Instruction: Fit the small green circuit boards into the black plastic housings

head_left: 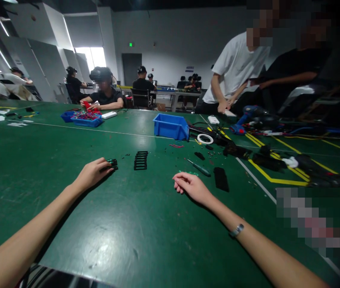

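1. Left of the middle of the worktop (146,228), in the head view: pinching a small black part (113,163), touched with green, between thumb and fingertips of the left hand (97,171); partly covered, so hard to make out in full.
2. Further right, well in from the near edge: holding the right hand (189,186) low, fingers curled together and thumb laid against them; showing no load, though impossible to rule out something tiny inside.
3. Between both hands, slightly closer to the far edge: laid out in an even row of slim black frames (140,161), running from near edge toward far edge, touched by neither hand.
4. Judging by this layout: apparently done with setting out that row; seemingly left, the pinched part, outside it. Impossible to tell how much more remains.
5. Just beyond the right hand: strewn with green bits (193,173), a screwdriver (199,167) and a flat black block (221,179).
6. Toward the far edge: occupied by a blue bin (170,127), contents hidden.
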Demonstrator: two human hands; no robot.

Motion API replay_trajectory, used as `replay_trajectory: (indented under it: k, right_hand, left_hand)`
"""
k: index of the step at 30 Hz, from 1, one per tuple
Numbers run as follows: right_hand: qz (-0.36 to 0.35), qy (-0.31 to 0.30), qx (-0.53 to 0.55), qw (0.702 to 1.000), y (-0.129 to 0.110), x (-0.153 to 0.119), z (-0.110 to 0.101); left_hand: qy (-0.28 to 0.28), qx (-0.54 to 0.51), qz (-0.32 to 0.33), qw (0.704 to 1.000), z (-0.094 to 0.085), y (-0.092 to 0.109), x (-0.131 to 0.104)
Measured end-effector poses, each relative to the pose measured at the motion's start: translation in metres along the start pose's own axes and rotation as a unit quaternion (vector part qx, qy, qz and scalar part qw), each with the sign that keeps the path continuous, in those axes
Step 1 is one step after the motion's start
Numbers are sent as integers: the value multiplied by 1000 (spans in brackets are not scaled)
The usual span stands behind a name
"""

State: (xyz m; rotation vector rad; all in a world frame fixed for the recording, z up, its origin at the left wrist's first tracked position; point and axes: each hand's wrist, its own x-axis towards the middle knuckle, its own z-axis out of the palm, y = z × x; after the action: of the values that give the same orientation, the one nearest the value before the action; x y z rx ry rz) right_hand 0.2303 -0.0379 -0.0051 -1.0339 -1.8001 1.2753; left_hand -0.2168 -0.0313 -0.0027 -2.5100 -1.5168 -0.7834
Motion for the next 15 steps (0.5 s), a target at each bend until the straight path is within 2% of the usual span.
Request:
replay_trajectory:
  k: [5, 15]
  right_hand:
    - [-3, -11, -5, 1000, 6, 2, -2]
    - [-10, -13, 1, 1000, 7, 3, -3]
  left_hand:
    - [11, 2, 3, 1000, 5, -7, -2]
    - [20, 1, -3, 1000, 8, -8, -1]
